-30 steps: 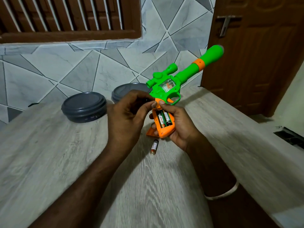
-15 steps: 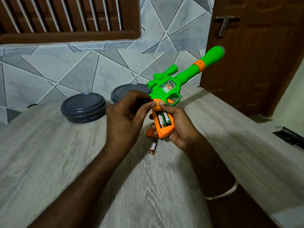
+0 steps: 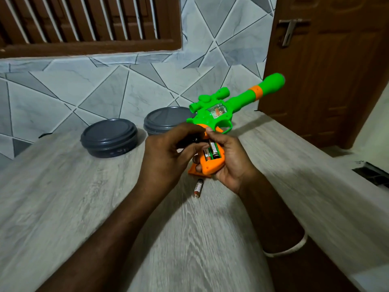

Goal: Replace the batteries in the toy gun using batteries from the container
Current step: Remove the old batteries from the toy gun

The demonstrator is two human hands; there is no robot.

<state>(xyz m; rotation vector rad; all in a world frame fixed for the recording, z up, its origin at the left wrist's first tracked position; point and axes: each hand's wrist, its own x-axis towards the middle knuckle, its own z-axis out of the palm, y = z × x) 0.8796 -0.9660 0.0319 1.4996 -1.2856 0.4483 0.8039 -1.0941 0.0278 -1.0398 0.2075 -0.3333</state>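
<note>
Toy gun [image 3: 212, 118] near far table edge [image 3: 63, 137]

A white band [image 3: 291, 248] rings the right forearm [image 3: 271, 209].

Pinching left hand [image 3: 166, 153] beside gripping right hand [image 3: 230, 163]

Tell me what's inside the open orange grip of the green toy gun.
Two cylindrical batteries lie side by side in the orange plastic grip, which the right hand holds. The left hand covers their upper ends, so the contacts there cannot be seen.
</note>
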